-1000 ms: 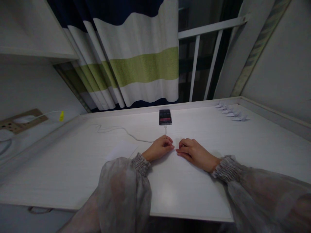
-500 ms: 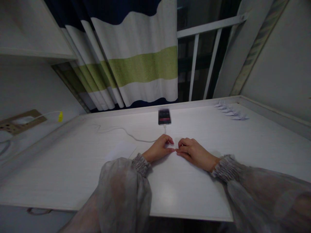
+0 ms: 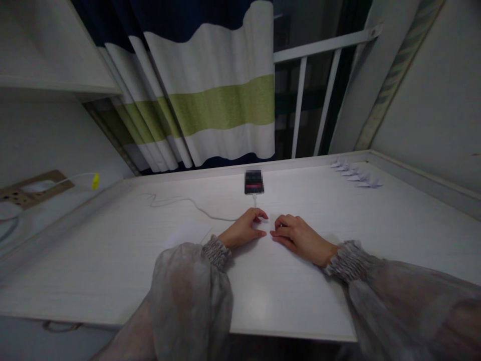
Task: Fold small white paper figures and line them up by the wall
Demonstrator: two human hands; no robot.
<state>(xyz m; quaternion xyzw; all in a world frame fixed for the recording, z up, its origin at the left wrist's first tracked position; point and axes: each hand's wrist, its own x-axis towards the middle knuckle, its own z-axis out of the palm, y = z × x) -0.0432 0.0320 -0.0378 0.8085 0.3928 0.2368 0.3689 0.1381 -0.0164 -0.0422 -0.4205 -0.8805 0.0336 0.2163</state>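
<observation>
My left hand [image 3: 243,229] and my right hand [image 3: 296,235] rest close together on the white desk [image 3: 112,271], fingertips facing each other with a small gap between them. Both hands have curled, pinched fingers pressed down at the desk surface. Whatever lies under the fingertips is white against the white desk and too faint to name. A white sheet of paper [image 3: 187,232] lies flat just left of my left wrist. Both arms wear sheer grey sleeves with gathered cuffs.
A dark phone [image 3: 253,181] lies beyond the hands, its white cable [image 3: 188,201] running left toward a wall socket [image 3: 26,189]. Several small folded white paper figures [image 3: 356,173] line the back right corner. A striped curtain [image 3: 221,100] and white railing [image 3: 323,47] stand behind.
The fingertips of the two hands, touching before, have drawn slightly apart. The view has shifted a little; nothing else on the desk has moved.
</observation>
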